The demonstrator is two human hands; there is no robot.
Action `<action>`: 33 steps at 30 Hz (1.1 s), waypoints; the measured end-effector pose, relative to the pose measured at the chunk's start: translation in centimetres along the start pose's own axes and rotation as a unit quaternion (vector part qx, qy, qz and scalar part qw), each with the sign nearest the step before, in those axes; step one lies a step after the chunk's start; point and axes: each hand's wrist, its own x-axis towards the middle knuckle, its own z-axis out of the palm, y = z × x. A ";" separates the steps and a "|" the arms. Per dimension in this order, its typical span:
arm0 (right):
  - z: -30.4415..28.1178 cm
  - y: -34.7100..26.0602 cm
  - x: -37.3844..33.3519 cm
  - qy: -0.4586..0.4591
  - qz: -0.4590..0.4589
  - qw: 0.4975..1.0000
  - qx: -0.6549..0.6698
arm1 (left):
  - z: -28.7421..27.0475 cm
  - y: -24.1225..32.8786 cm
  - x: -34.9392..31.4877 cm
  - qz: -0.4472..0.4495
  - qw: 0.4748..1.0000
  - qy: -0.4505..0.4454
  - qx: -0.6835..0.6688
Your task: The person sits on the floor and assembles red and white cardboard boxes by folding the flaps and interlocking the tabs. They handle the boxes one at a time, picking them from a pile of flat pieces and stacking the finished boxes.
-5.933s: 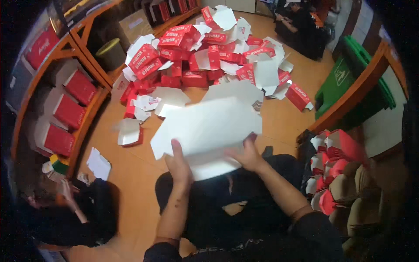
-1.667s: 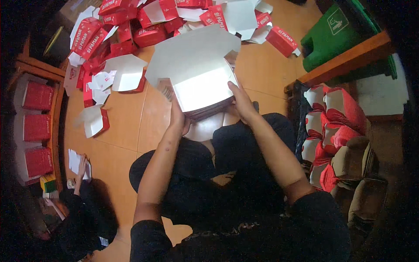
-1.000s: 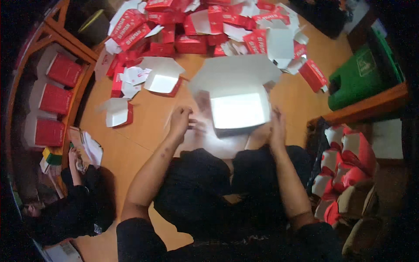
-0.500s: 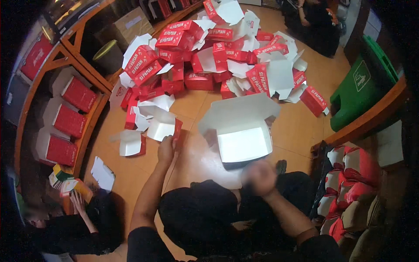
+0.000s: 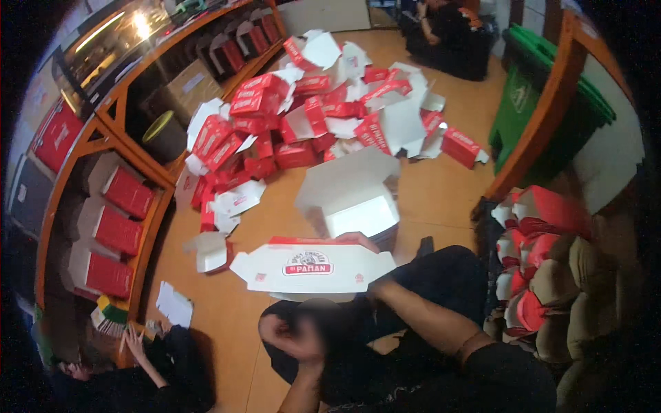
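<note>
A red-and-white cardboard food box [image 5: 310, 268] is raised in front of my lap, its white printed lid flap turned toward me. My right hand [image 5: 359, 241] is behind its right end, mostly covered by the flap, with some fingers showing over the top edge. Below the box, over my knee, my left hand [image 5: 292, 337] is apart from it and blurred, so its fingers do not read clearly. Just beyond the held box stands an open box [image 5: 361, 215] with a white inside and a raised lid. A smaller open box [image 5: 211, 253] sits on the floor to the left.
A big heap of red-and-white boxes [image 5: 296, 151] covers the floor ahead. Shelves with red boxes [image 5: 117, 230] line the left. A green bin [image 5: 530, 103] and stacked boxes [image 5: 551, 213] stand at right. One person [image 5: 165, 372] sits at lower left, another [image 5: 447, 38] at the far side.
The box my left hand was touching at the left is gone from there; a box is now up before me in my right hand. My left hand has drawn back toward my lap. The view has shifted.
</note>
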 end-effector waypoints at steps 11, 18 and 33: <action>-4.7 -3.4 -3.1 -0.181 0.108 0.957 0.197 | 1.8 -3.6 3.8 -0.164 0.830 -0.281 -0.454; -3.8 -3.7 -2.4 0.022 0.019 0.998 -0.050 | 3.9 2.6 8.3 -0.390 0.832 -0.057 -0.391; -15.4 -0.2 14.2 -0.026 0.082 0.809 -0.582 | 13.8 -7.4 12.7 0.269 0.868 -0.417 -0.005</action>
